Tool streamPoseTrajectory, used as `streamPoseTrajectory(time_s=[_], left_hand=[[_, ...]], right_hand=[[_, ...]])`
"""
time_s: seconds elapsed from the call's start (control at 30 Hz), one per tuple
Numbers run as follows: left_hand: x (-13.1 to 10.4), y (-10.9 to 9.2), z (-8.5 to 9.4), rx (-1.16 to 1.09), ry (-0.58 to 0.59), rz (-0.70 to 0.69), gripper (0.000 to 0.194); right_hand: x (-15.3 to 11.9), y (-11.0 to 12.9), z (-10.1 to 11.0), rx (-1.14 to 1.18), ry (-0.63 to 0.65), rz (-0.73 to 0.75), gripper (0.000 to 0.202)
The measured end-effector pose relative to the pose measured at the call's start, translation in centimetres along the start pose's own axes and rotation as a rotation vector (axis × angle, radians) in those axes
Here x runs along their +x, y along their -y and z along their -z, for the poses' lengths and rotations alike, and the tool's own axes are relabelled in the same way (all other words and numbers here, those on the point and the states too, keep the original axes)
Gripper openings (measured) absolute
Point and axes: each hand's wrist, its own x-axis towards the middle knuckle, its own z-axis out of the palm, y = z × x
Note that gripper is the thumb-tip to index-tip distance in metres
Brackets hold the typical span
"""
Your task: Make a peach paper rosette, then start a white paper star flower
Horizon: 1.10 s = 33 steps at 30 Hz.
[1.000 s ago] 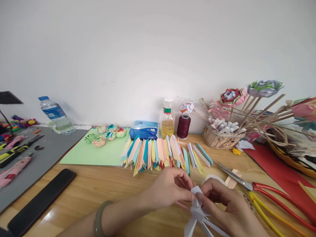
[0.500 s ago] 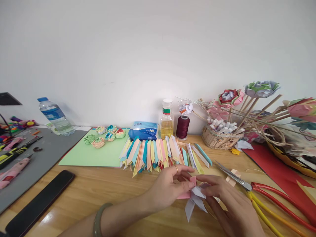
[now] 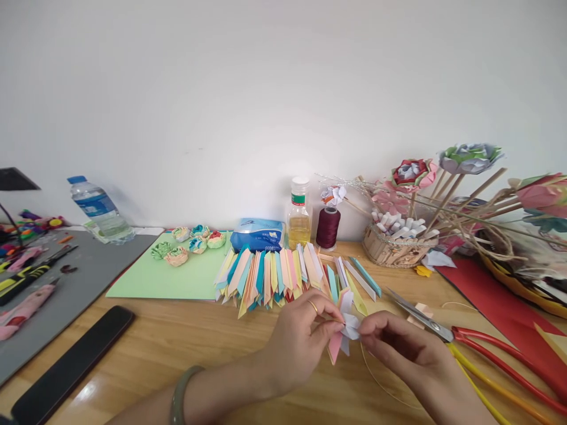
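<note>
A pink and pale lilac folded-paper piece (image 3: 349, 326) with several pointed strips hangs between my two hands, above the wooden table. My left hand (image 3: 305, 330), with a gold ring on it, pinches its left side between thumb and forefinger. At its right edge, the thumb and forefinger of my right hand (image 3: 407, 348) close on a paper tip. A thin tan cord (image 3: 370, 372) loops down below the right hand onto the table. Just beyond my hands lies a dense row of folded paper strips (image 3: 270, 277) in several colours.
Red- and yellow-handled scissors (image 3: 443, 332) lie open at right, near red paper (image 3: 478, 289). Behind stand a purple thread spool (image 3: 328, 229), a bottle of yellow liquid (image 3: 300, 218) and a basket (image 3: 394, 251). Small paper rosettes rest on green paper (image 3: 146, 280); a black phone-like slab (image 3: 75, 366) lies left.
The folded-paper piece has been turned, its lilac strips now pointing up and its pink strip down. My right hand has shifted slightly right, to the piece's edge.
</note>
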Motion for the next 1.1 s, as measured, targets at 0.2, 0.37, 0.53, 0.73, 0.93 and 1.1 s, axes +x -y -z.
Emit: streamPoseTrajectory(time_s=[0.2, 0.37, 0.53, 0.73, 0.93, 1.1], left_hand=[[-0.1, 0.1, -0.2, 0.092, -0.027, -0.139, 0.009], [-0.3, 0.2, -0.4, 0.183, -0.066, -0.224, 0.010], [-0.3, 0.4, -0.4, 0.150, -0.028, -0.165, 0.010], [-0.4, 0.6, -0.5, 0.064, -0.002, -0.130, 0.011], [-0.7, 1.1, -1.0, 0.027, 0.014, -0.067, 0.005], [-0.9, 0.9, -1.1, -0.036, 0.004, 0.044, 0.004]], right_hand=[[-0.1, 0.1, 0.0, 0.000, -0.031, -0.019, 0.018], [0.2, -0.6, -0.3, -0.159, 0.035, 0.032, 0.025], [0.2, -0.6, -0.1, -0.131, 0.082, 0.016, 0.031], [0.0, 0.0, 0.0, -0.050, 0.094, 0.010, 0.035], [-0.1, -0.1, -0.4, -0.034, 0.045, 0.055, 0.033], [-0.5, -0.2, -0.9, -0.169, 0.010, 0.093, 0.032]])
